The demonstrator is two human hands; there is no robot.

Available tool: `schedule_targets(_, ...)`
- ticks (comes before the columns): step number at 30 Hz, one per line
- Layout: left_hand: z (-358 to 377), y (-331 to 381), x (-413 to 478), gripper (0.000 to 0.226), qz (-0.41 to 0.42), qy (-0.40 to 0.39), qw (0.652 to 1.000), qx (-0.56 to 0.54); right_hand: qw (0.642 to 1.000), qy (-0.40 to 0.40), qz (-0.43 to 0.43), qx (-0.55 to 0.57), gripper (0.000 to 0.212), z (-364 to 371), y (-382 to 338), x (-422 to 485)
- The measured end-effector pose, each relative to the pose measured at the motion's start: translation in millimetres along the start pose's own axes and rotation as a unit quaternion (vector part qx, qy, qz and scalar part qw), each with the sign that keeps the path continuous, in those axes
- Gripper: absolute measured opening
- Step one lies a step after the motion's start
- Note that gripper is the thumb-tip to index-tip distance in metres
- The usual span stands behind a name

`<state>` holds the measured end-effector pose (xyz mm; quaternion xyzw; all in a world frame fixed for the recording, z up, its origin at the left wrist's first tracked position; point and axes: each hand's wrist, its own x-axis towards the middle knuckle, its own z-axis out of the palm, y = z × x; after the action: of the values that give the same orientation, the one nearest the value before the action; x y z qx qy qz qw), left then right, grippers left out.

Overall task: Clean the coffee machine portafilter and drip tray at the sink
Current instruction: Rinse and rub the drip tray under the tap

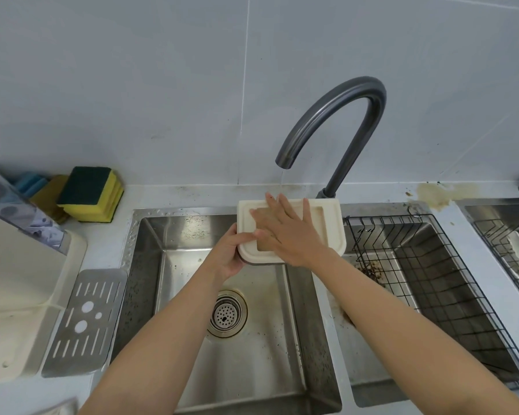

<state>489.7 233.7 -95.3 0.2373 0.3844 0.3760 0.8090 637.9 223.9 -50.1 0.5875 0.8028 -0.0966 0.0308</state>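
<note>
Head view: drip tray (330, 226) in curled left fingers (244, 236), under flat right fingers (286, 211).

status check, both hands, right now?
Left hand: closed, gripping the left edge of the cream rectangular plastic drip tray.
Right hand: open, straight fingers spread flat on the tray's top face.

A cream plastic drip tray (333, 229), round-cornered and pooled with brownish water in its shallow recess, is held over the 1 o'clock corner of the steel sink (150, 265), while its slotted metal grate (86, 319) lies flat on the counter at the basin's 9 o'clock.
</note>
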Motion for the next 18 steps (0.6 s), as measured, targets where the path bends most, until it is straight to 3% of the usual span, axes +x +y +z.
schedule_targets(4,0.7,3.9,3.7,0.057,0.007,-0.004,1.000,0.005,0.999,0.006,0.029,-0.035,0.059,-3.1,7.2,2.1)
schedule_targets(12,-3.6,7.9,2.6,0.065,0.006,-0.015,1.000,0.008,0.999,-0.028,-0.034,-0.017,0.053,-1.7,-0.3,-2.4)
schedule_targets(18,-11.8,17.1,1.2,0.061,0.046,0.009,0.999,-0.026,0.999,0.032,-0.015,-0.014,0.062,-7.0,9.1,-9.4)
